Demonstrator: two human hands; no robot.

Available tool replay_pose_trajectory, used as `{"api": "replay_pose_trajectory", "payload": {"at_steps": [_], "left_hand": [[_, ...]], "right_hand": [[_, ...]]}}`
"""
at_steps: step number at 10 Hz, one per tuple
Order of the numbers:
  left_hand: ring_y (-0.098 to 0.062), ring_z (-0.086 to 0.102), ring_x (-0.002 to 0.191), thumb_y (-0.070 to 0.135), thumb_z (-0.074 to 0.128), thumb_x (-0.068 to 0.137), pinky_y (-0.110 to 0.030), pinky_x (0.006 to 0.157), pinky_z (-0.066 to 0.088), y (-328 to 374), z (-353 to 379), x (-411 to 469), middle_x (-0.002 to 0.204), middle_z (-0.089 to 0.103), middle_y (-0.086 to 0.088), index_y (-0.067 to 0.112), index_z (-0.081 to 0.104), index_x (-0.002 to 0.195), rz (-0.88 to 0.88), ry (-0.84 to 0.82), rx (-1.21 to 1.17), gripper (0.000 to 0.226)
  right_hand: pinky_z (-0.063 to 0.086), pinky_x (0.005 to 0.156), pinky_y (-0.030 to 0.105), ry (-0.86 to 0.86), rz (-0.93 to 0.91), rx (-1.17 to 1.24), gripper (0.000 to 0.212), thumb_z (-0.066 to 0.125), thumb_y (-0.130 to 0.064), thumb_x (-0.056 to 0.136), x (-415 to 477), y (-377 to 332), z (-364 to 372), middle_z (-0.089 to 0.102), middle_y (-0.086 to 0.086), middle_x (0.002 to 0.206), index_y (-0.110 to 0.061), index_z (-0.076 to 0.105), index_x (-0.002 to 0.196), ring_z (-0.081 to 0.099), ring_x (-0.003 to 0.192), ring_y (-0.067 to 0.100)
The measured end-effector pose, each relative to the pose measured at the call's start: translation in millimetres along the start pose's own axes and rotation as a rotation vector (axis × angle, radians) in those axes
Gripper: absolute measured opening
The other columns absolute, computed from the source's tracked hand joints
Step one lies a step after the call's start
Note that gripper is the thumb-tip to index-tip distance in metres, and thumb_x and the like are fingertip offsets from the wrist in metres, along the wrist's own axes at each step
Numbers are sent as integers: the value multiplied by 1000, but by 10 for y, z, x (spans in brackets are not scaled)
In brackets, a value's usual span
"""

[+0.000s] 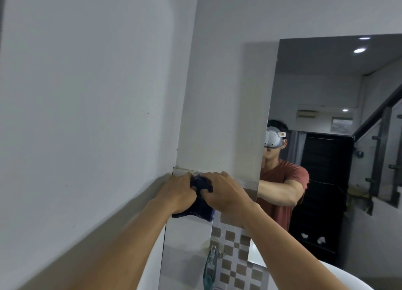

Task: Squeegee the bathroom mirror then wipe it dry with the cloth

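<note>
Both hands on the cloth (202, 199), dark blue, bunched between them at the mirror's upper left corner. Left hand (176, 191) grips the cloth's left side, fingers (185, 178) curled and clamped on the fabric. Right hand (226, 191) covers the right side, fingers (214, 177) also closed on it, thumb tucked under. Cloth sits against or just in front of the mirror (326, 115) near its top left edge, by the wall corner; contact with the glass can't be confirmed from this angle. Lower flap of cloth hangs loose below the hands.

Step in hand, by judgement: the wipe-dry phase, or folding/regripping the cloth right before it. No squeegee in either hand. A teal-handled tool (210, 265) hangs or rests low against the tiled wall (237, 257) beside the sink (339, 276); could be the squeegee, too blurred to say.

Mirror surface shows a clear reflection, no obvious streaks or drops visible at this size.

Next move likely calls for flattening the cloth into a pad, pressing it onto the glass, then sweeping across from this corner toward the right and working down in overlapping passes. One hand may suffice.
</note>
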State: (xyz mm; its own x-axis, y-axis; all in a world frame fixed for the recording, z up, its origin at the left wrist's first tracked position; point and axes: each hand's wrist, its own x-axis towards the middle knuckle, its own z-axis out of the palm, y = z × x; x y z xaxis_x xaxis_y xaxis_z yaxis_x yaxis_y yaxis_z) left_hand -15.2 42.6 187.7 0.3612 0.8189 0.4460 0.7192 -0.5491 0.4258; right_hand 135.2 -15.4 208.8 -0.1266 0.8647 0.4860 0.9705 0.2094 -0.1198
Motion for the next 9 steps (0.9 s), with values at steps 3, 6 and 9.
{"api": "replay_pose_trajectory", "payload": {"at_steps": [3, 6, 9], "left_hand": [[-23, 51, 102, 35, 54, 97, -33, 84, 40, -129, 9, -77, 114, 71, 0, 28, 57, 126, 62, 180, 35, 30], [-22, 58, 114, 23, 62, 93, -44, 95, 52, -140, 124, -87, 122, 70, 7, 34, 55, 134, 159, 311, -88, 43], [-7, 63, 103, 40, 64, 92, -29, 89, 55, 213, 27, -1183, 120, 65, 22, 39, 57, 128, 122, 367, -426, 37]], "right_hand": [[54, 94, 41, -10, 25, -36, 34, 53, -17, 95, 29, 41, 58, 68, 3, 118, -22, 60, 128, 60, 105, 23], [48, 95, 38, 164, -3, 6, 42, 52, -24, 99, -168, 53, 119, 64, 0, 126, -26, 52, 141, 52, 119, 23], [57, 87, 23, 120, 104, 229, 33, 60, -30, 99, -1070, -155, -597, 70, -6, 121, -25, 64, 131, 67, 99, 3]]}}
